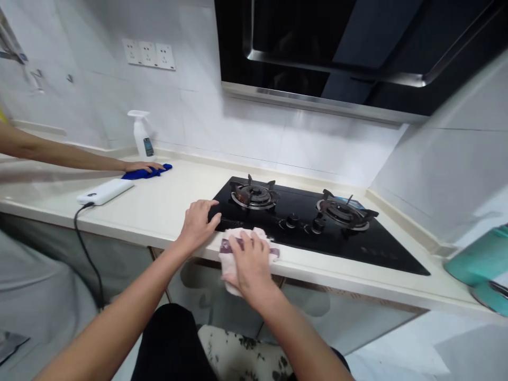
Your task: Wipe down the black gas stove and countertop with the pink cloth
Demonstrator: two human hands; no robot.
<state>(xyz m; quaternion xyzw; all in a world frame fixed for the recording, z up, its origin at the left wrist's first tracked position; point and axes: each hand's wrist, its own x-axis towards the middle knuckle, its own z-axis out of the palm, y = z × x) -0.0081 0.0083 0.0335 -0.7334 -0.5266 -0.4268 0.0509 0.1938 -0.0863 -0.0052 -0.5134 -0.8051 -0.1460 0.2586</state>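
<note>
My right hand (248, 263) lies flat with spread fingers on a white cloth with dark red stripes (232, 248), pressing it against the front edge of the counter by the black glass gas hob (381, 246). Part of the cloth hangs over the edge. My left hand (198, 220) rests palm down on the cream countertop (159, 203), fingers apart, its fingertips touching the hob's front left corner. It holds nothing.
Another person's hand (143, 168) rests on a blue cloth (153, 171) at the far left of the counter. Near it stand a white spray bottle (142, 132) and a white power bank (105, 191) with a black cable. A teal object (482, 264) sits at the right. A range hood (357, 47) hangs above.
</note>
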